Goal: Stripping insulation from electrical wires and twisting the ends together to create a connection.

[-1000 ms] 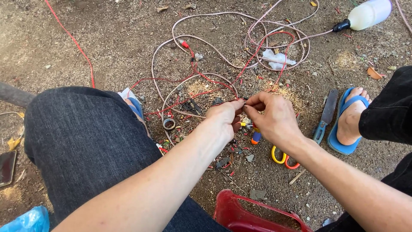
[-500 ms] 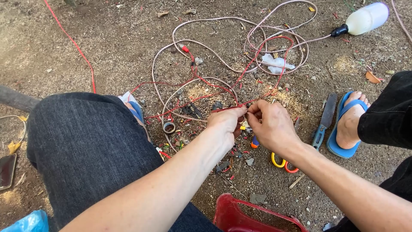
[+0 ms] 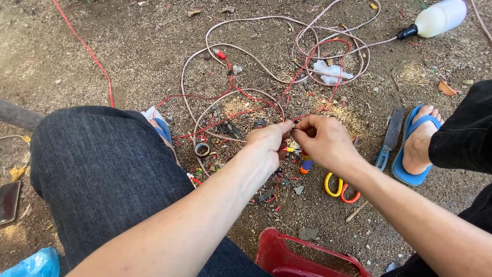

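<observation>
ahead: wire tangle (image 3: pixel 266 77) | below hands: scissors (image 3: pixel 338 187), screwdriver (image 3: pixel 306 163) | upper left: bare dirt (image 3: pixel 128 46)

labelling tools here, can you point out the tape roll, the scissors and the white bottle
tape roll (image 3: pixel 202 149), head view, on its ring
scissors (image 3: pixel 341 188), head view, on the yellow and orange handle loops
white bottle (image 3: pixel 441 17), head view, on its body

Left hand (image 3: pixel 269 143) and right hand (image 3: pixel 323 141) pinch a thin red wire (image 3: pixel 256 110) together above the dirt ground (image 3: pixel 128 46).
</observation>
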